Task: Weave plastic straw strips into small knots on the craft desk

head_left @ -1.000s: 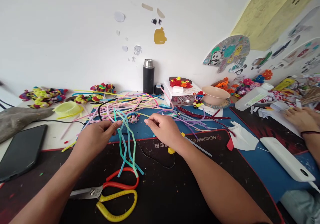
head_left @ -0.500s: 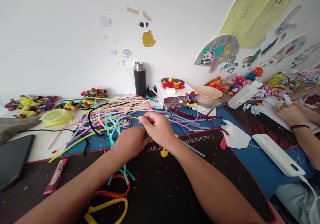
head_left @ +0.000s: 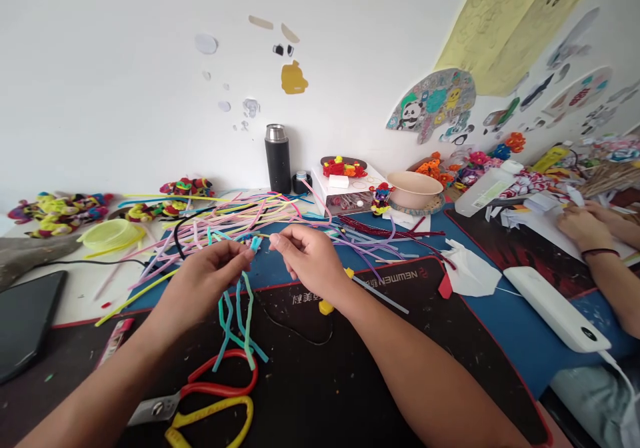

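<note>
My left hand (head_left: 207, 275) is closed in a pinch, and a short light-blue piece of pipe cleaner (head_left: 256, 243) sticks up from its fingertips. Just to the right, my right hand (head_left: 310, 255) has thumb and forefinger pressed together; whatever they hold is too small to make out. A small gap separates the two hands. Bent teal and mint pipe cleaners (head_left: 249, 315) extend behind and below my left hand, their lower ends over the scissors' red handle loop. The scissors (head_left: 215, 389), with red and yellow handles, lie on the black mat, partly behind my left forearm.
Behind my hands spreads a pile of pink and yellow pipe cleaners (head_left: 240, 211). A black flask (head_left: 278, 161), white box (head_left: 325, 191) and beige bowl (head_left: 415, 190) stand by the wall. A phone (head_left: 33, 315) lies left, a white device (head_left: 555, 308) right. Another person's hands (head_left: 583, 228) work at far right.
My left hand moved right to meet my right hand, then drew back slightly with the short blue piece showing at its fingertips. The view has shifted a little to the right.
</note>
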Demonstrator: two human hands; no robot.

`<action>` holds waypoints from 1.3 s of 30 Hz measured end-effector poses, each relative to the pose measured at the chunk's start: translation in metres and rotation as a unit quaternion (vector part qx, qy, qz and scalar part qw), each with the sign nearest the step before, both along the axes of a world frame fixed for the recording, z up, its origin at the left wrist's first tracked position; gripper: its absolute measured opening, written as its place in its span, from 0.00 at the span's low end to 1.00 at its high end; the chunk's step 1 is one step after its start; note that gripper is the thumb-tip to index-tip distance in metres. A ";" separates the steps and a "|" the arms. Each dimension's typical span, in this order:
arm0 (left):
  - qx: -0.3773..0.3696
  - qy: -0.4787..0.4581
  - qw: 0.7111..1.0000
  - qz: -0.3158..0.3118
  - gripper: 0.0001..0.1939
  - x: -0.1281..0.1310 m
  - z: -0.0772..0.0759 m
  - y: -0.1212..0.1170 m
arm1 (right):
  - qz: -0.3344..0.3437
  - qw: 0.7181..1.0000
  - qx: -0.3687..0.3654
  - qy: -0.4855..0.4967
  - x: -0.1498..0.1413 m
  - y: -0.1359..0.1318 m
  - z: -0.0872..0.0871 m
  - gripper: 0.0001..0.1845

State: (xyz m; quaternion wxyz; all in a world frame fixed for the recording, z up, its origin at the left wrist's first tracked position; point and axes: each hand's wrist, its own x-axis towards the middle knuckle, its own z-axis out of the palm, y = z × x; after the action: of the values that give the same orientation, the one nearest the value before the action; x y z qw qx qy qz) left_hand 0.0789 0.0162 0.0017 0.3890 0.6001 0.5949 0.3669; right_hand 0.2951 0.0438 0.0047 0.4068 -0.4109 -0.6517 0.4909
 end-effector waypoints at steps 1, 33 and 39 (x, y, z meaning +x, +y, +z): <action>0.004 -0.003 1.000 0.015 0.25 -0.002 0.004 -0.007 | 0.005 1.000 -0.006 0.006 -0.001 -0.001 0.000 0.17; -0.028 -0.195 0.979 0.054 0.22 -0.014 -0.015 -0.026 | 0.049 0.993 0.049 -0.100 -0.020 -0.020 -0.018 0.11; -0.020 -0.153 0.987 0.038 0.26 -0.018 -0.008 -0.026 | 0.032 0.996 0.025 -0.077 -0.019 -0.020 -0.019 0.11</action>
State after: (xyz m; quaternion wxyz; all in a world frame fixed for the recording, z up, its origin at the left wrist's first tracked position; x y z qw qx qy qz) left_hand 0.0614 -0.0097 -0.0064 0.4729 0.5064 0.5580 0.4567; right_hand 0.2764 0.0238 -0.0144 0.3501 -0.4164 -0.7054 0.4544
